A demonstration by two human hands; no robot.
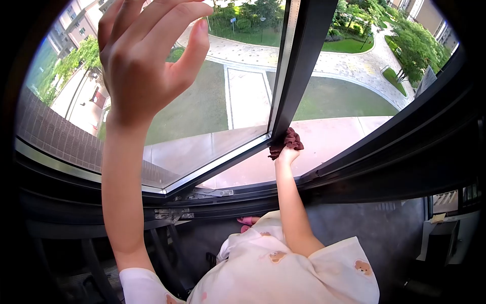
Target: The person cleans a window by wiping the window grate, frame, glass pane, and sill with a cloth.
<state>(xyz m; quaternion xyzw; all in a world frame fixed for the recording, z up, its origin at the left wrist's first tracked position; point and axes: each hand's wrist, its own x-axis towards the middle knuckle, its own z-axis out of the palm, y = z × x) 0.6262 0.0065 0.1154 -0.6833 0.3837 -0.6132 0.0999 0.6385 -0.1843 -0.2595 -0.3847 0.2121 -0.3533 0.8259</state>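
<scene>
My right hand (pixel 287 155) is closed around a crumpled dark brown cloth (pixel 292 139). The cloth lies against the lower corner of the black frame (pixel 298 66) of an outward-opened window. My left hand (pixel 144 61) is raised in front of the window glass (pixel 192 111) at the upper left, with its fingers bent and apart and nothing seen in it. Whether its fingertips touch the glass or the frame cannot be made out.
A metal hinge arm (pixel 212 192) joins the open sash to the black sill (pixel 253 196). Dark railing bars (pixel 96 258) stand at the lower left. Outside, far below, are paving, lawns and trees (pixel 417 45). A pale cabinet (pixel 461 238) is at the right.
</scene>
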